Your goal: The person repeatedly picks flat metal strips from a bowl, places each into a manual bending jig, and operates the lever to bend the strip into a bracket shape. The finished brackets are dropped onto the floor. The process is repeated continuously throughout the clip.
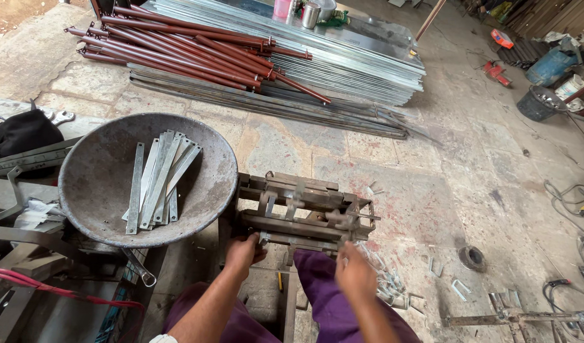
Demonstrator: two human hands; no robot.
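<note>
My left hand (pixel 242 251) rests against the near left edge of a rusty metal bending jig (pixel 301 213) that stands in front of my knees. Whether its fingers hold anything is hidden. My right hand (pixel 352 272) hovers just below the jig's near right side, fingers curled, with nothing visible in it. A wide, shallow metal bowl (pixel 101 209) sits to the left of the jig and holds several flat galvanised metal strips (pixel 157 181).
Bent metal clips (pixel 393 286) lie scattered on the stone floor right of my legs. Stacked metal sheets (pixel 355 57) and dark red rods (pixel 177 51) lie at the back. A black bag (pixel 22 132) and scrap bars lie at left. Buckets (pixel 533 101) and cables stand at right.
</note>
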